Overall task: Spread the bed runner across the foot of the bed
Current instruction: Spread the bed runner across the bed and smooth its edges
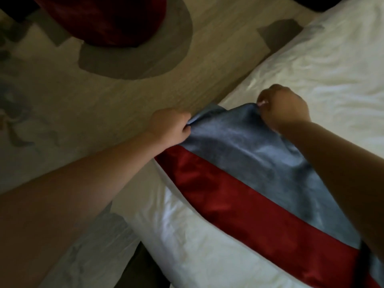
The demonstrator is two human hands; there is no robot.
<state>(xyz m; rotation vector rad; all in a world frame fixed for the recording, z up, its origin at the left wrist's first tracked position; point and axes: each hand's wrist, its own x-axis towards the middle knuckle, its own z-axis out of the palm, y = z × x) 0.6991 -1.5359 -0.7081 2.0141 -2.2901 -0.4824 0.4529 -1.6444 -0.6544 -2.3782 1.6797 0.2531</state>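
The runner (249, 169) lies on the white bed (311, 59), running slantwise from its short end at the hands down to the lower right, where it leaves the picture. Both hands hold that short end. The left hand (172, 125) has its grip clamped on the corner at the bed's edge, fingers curled round a bunch of the blue-grey cloth. The right hand (284, 109) has its grip clamped on the other corner, farther in over the bed, pinching the cloth at the fingertips. Between the two grips the end is lifted a little and sags in soft folds.

The right forearm crosses over the blue-grey band and hides part of it. Beside the bed is a pale wood-look floor (124, 90). On it, near the top of the picture and well apart from the hands, stands a dark red round thing (104, 17) with a grey shadow under it.

One runner with two bands, one blue-grey and one red; one bed; two hands.
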